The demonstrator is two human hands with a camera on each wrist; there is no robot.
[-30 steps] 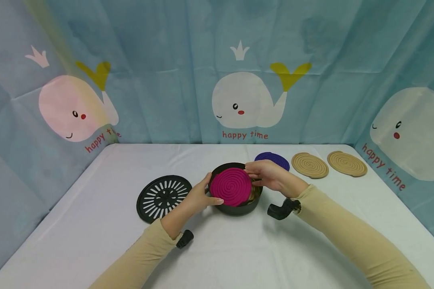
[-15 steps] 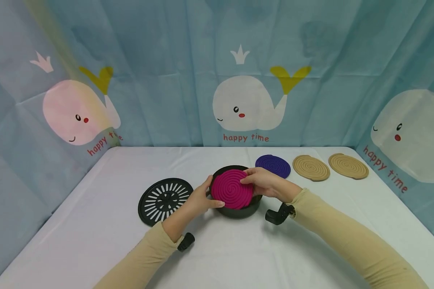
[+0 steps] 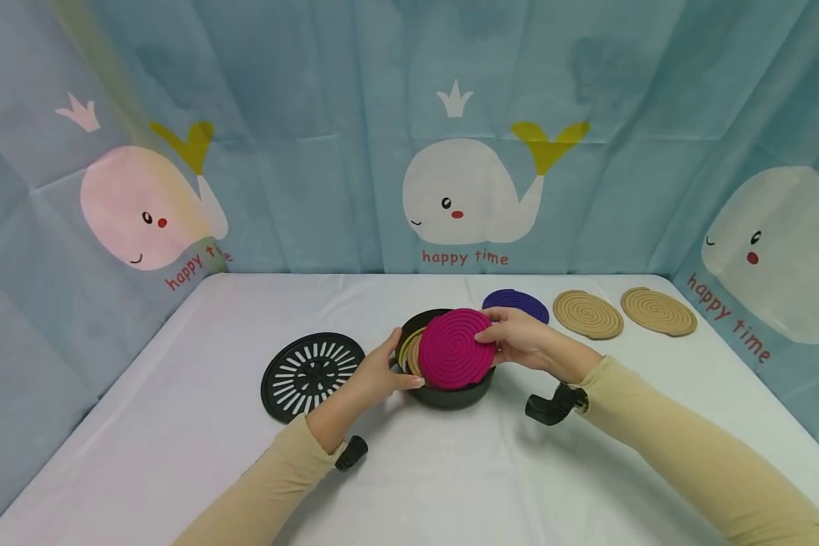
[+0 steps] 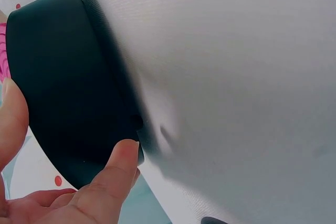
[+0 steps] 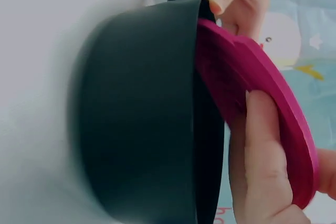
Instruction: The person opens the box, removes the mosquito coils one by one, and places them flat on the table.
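Observation:
My right hand (image 3: 527, 340) pinches a magenta spiral coaster (image 3: 456, 349), thumb on top and fingers underneath. The coaster tilts up out of a round black container (image 3: 450, 399), its far edge still within the rim in the right wrist view. My left hand (image 3: 377, 373) grips the container's left side, thumb at the rim and fingers along the outer wall (image 4: 63, 87). Inside, left of the magenta one, part of a tan coaster (image 3: 413, 356) and a yellow edge (image 3: 406, 347) show; the rest is covered.
A black slotted lid (image 3: 314, 376) lies left of the container, partly behind the left forearm. A purple coaster (image 3: 516, 303) and two tan coasters (image 3: 588, 314) lie at the back right. A whale-print curtain (image 3: 300, 152) rises behind the table.
My right hand has taken hold of the magenta coaster and drawn it up and to the right, uncovering the tan and yellow edges beneath. My left hand stays on the container.

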